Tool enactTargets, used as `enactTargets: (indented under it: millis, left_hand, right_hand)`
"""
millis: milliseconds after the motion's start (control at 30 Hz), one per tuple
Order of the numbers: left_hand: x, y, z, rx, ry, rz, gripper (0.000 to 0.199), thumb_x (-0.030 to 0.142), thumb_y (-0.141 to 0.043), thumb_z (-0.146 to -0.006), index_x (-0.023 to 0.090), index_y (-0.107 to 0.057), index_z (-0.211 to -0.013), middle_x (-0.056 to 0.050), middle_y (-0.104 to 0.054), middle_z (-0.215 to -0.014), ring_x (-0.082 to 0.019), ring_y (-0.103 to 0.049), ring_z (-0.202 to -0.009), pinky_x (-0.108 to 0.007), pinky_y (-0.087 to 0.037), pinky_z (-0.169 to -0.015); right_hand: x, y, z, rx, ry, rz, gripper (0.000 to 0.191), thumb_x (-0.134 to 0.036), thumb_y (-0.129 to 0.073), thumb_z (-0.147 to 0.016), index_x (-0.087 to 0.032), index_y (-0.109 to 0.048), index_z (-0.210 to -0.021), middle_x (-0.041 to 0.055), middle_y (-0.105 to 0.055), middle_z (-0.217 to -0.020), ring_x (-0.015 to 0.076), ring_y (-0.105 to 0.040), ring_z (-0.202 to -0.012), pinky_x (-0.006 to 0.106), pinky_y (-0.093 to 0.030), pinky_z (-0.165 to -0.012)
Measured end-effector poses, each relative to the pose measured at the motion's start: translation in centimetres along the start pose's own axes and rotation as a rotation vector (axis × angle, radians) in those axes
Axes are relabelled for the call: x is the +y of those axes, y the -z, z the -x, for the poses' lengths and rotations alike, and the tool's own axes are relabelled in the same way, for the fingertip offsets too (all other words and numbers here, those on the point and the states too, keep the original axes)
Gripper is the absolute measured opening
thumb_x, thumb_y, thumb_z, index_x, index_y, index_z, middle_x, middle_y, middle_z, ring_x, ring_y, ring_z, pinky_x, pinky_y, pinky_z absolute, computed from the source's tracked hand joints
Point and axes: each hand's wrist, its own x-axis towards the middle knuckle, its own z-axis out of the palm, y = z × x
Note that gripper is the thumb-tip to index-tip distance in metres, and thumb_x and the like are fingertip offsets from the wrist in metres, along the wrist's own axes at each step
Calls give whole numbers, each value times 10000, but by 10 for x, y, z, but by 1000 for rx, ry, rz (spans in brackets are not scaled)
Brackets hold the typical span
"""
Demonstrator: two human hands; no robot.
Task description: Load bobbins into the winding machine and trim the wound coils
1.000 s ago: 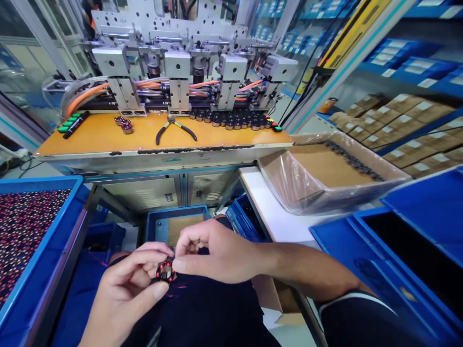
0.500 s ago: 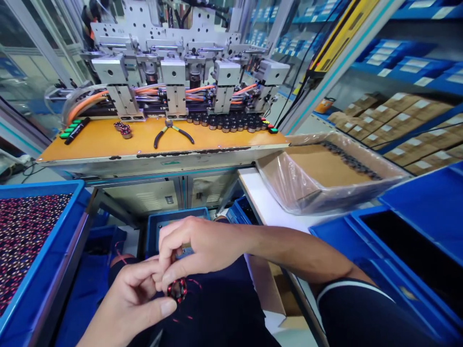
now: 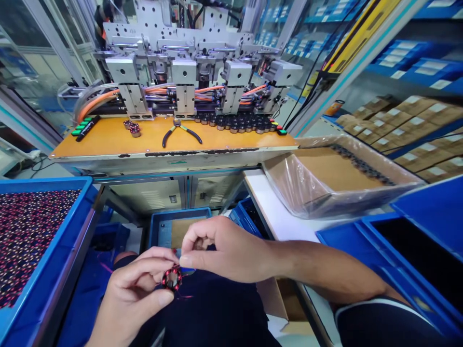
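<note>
My left hand (image 3: 144,284) pinches a small ring-shaped wound stator (image 3: 171,278), dark with red-pink copper windings, between thumb and fingers above my lap. The ring's open face is turned towards me. A thin pink wire end (image 3: 186,297) sticks out at its lower right. Just right of the stator's upper edge, my right hand (image 3: 217,248) has thumb and forefinger pressed together; whatever lies between those tips is too small to make out. Its other fingers are curled.
An orange bench (image 3: 152,144) carries pliers (image 3: 181,132), two stators (image 3: 134,129), markers (image 3: 87,127) and rows of dark round parts (image 3: 238,123), before a machine (image 3: 184,86). A blue bin (image 3: 81,212) full of stators stands left; a plastic-lined carton (image 3: 300,197) stands right.
My right hand has drawn back to the right and slightly up, so more of the stator shows. My left hand still holds it. The camera view has shifted slightly.
</note>
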Motion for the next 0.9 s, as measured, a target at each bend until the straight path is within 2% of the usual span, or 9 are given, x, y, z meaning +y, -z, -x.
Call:
enactTargets:
  millis: [133, 233, 300, 433, 567, 800, 900]
  left_hand:
    - [0, 2, -2, -76, -53, -101, 190, 290, -886, -634, 275, -826, -814, -66, -758, -886, -203, -697, -955, -200, -549, -774]
    - [-2, 5, -3, -133, -65, -84, 205, 261, -872, -650, 288, -824, -847, -67, -757, -924, -207, -696, -944, -222, -555, -762]
    - [-5, 6, -2, -129, -57, -48, 227, 273, -880, -641, 285, -825, -861, -75, -753, -950, -217, -683, -953, -240, -552, -758]
    - [-10, 5, 0, -120, 4, 24, 269, 325, -901, -612, 275, -828, -867, -70, -721, -951, -179, -647, -834, -230, -525, -686]
    - [-14, 6, -1, -265, 14, 131, 322, 253, -888, -642, 314, -816, -950, -46, -653, -997, -106, -606, -674, -220, -509, -617]
    - [-15, 9, -4, -355, -77, 133, 350, 226, -891, -650, 302, -801, -980, -44, -601, -962, -106, -590, -698, -211, -505, -613]
    - [-12, 4, -2, -309, -60, 137, 305, 265, -902, -638, 281, -801, -925, -43, -597, -952, -103, -578, -694, -207, -488, -613]
  right_hand:
    - [-6, 1, 0, -86, -31, 129, 57, -149, -696, -815, -103, -719, -839, -32, -626, -665, 65, -544, -609, 165, -411, -574]
    - [-8, 0, 1, -91, 37, 226, 76, -95, -657, -817, -112, -726, -792, -42, -614, -638, 52, -521, -584, 162, -393, -578]
    - [-8, 0, 3, -91, 86, 242, 86, -101, -653, -827, -117, -730, -791, -36, -625, -653, 59, -532, -600, 170, -403, -600]
    - [-2, -3, 8, -76, 151, 181, 100, -114, -641, -846, -112, -728, -797, -10, -666, -712, 77, -574, -658, 179, -433, -640]
    - [4, -6, 12, -50, 176, 84, 82, -93, -650, -830, -113, -719, -789, -11, -673, -709, 70, -567, -644, 169, -440, -636]
    - [6, -8, 18, -37, 168, 22, 87, -141, -652, -848, -117, -706, -784, -2, -685, -718, 78, -596, -652, 170, -466, -641]
    - [7, -10, 19, -23, 189, 37, 87, -133, -649, -847, -119, -707, -782, -6, -678, -710, 75, -589, -646, 168, -461, -642]
